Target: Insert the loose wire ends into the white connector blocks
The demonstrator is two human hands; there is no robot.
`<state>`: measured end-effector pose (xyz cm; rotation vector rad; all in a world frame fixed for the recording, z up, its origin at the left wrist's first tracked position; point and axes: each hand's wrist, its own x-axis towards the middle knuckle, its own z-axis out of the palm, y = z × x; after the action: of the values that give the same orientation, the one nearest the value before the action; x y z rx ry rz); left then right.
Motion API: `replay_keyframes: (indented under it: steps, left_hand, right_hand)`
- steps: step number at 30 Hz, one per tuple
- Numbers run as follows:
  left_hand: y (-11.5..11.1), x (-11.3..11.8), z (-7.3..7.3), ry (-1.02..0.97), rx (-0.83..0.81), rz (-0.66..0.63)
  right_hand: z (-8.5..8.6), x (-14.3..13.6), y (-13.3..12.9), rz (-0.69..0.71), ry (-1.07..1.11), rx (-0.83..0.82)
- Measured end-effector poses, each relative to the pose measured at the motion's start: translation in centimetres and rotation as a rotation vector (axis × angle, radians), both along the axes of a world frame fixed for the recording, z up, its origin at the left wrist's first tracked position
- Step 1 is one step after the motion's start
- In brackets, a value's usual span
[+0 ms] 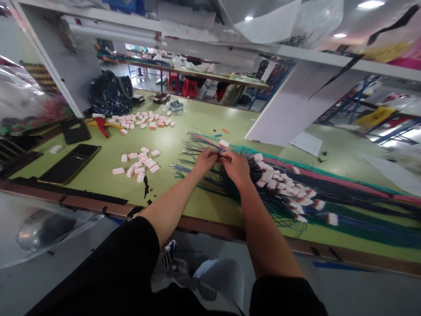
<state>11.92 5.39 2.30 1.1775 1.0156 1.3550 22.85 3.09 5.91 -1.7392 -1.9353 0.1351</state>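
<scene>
My left hand [206, 160] and my right hand [236, 166] meet over the bundle of thin wires, fingertips pinched close together on dark wires [221, 150]. The exact strands between the fingers are too small to make out. Just beyond the fingertips is a white connector housing [224, 143] with an orange edge. Loose wire ends with metal terminals [192, 147] fan out to the left of my hands. On the right, many white connectors [286, 186] lie on top of the long green, pink and dark wires [358, 193].
Loose white-and-orange connectors lie in a near pile [140, 166] and a far pile [144, 119]. A phone [70, 164], yellow-and-red hand tool [101, 126] and dark patterned bag [110, 94] are at left. A white upright panel [289, 103] stands beyond the wires, below a shelf.
</scene>
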Motion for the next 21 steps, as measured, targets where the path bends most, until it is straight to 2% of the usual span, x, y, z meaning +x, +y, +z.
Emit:
replay_keyframes:
  steps: [5, 11, 14, 18, 21]
  left_hand:
    - [-0.5, -0.6, 0.9, 0.001, 0.035, 0.044]
    - [-1.3, -0.7, 1.6, -0.082, 0.006, -0.058]
    - [-1.3, -0.7, 1.5, -0.154, -0.082, -0.152]
    - [-0.7, -0.9, 1.4, -0.255, -0.204, -0.274]
    - [-0.4, -1.2, 1.5, -0.318, -0.276, -0.362]
  right_hand:
    - [0.0, 0.0, -0.5, 0.005, -0.034, 0.007]
    - [-1.2, 1.2, 0.6, 0.108, 0.117, 0.003]
    - [-1.9, 1.1, 1.1, 0.135, 0.181, 0.142]
    - [-2.6, 0.7, 1.6, 0.144, 0.111, 0.391]
    - [-2.8, 0.4, 1.8, 0.107, 0.129, 0.461]
